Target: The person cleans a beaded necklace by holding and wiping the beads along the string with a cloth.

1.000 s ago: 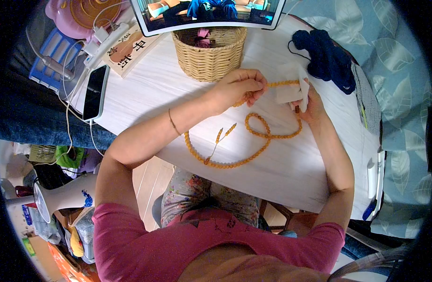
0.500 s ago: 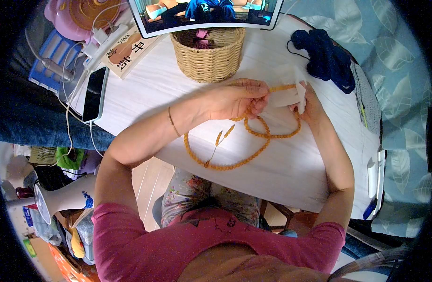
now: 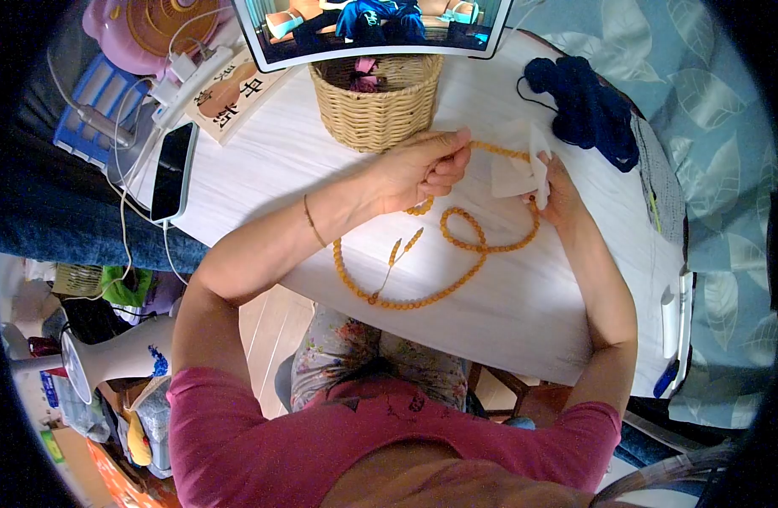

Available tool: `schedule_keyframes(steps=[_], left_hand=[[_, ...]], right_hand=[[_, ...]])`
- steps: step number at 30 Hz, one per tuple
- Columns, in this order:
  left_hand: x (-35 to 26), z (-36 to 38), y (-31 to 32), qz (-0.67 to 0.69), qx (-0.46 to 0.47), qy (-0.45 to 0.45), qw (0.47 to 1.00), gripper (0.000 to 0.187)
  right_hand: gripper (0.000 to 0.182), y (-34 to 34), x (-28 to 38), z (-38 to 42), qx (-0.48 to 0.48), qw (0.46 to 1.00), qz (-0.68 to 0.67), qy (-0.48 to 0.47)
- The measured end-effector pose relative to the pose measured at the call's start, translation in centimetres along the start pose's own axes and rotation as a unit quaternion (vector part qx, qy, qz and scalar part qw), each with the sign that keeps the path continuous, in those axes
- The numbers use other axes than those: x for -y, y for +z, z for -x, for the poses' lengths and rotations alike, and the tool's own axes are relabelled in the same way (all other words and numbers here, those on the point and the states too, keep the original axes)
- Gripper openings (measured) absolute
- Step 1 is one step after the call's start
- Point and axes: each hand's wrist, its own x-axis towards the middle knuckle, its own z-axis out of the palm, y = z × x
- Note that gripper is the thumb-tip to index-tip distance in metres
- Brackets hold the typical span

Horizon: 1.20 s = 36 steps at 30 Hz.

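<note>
A long string of yellow-orange beads (image 3: 426,300) lies in loops on the white table, with two small beaded tassels (image 3: 395,252) inside the big loop. My left hand (image 3: 427,169) pinches the strand below the wicker basket. From its fingertips a short stretch of beads runs taut to the right. My right hand (image 3: 557,193) is closed round a white tissue (image 3: 518,173), which wraps the strand; beads come out below it and curve down to the table. The fingers of my right hand are partly hidden by the tissue.
A wicker basket (image 3: 376,106) stands below a tablet (image 3: 380,56). Dark blue yarn (image 3: 588,110) lies at the back right. A phone (image 3: 173,172), a book (image 3: 228,97) and a power strip (image 3: 186,85) with cables are at the left.
My left hand has moved slightly left and up, and the beads between the hands show a longer stretch. The small loop below them has shifted and opened out.
</note>
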Motion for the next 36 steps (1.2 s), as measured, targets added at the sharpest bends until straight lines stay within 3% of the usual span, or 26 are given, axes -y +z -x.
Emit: schedule_keyframes(steps=[2, 5, 8, 11, 17, 20, 23, 29, 35, 36], left_hand=[[-0.2, 0.1, 0.4, -0.022, -0.024, -0.013, 0.999, 0.020], [0.5, -0.2, 1.0, -0.061, -0.023, 0.058, 0.996, 0.014], [0.4, -0.1, 1.0, -0.105, -0.017, 0.016, 0.994, 0.012], [0.1, 0.2, 1.6, -0.322, -0.002, 0.008, 0.947, 0.014], [0.3, -0.4, -0.3, -0.194, -0.026, 0.039, 0.980, 0.018], [-0.1, 0.0, 0.2, -0.337, -0.047, 0.066, 0.938, 0.020], [-0.2, 0.4, 1.5, -0.377, -0.022, 0.113, 0.919, 0.017], [-0.1, 0.2, 1.9, -0.370, -0.030, 0.109, 0.922, 0.012], [-0.1, 0.0, 0.3, -0.132, 0.009, 0.076, 0.988, 0.015], [-0.1, 0.0, 0.3, -0.155, -0.009, 0.077, 0.985, 0.015]], right_hand=[[0.037, 1.3, 0.6, 0.3, -0.050, 0.999, 0.009, 0.015], [0.037, 0.9, 0.4, 0.2, -0.027, 0.999, 0.007, 0.022], [0.037, 1.0, 0.4, 0.2, -0.029, 0.999, 0.008, 0.014], [0.037, 1.4, 0.6, 0.3, -0.059, 0.998, 0.014, 0.027], [0.043, -0.2, 0.0, 0.0, -0.028, 0.998, 0.012, 0.047], [0.044, -0.4, -0.1, -0.1, 0.008, 0.999, -0.010, 0.038], [0.038, 0.2, -0.2, 0.3, -0.056, 0.998, -0.031, 0.018], [0.044, -0.4, -0.2, 0.0, 0.011, 0.999, -0.016, 0.028], [0.041, -0.5, 0.0, 0.0, 0.041, 0.998, -0.015, 0.035], [0.041, -0.2, 0.0, 0.1, 0.023, 0.999, -0.015, 0.031]])
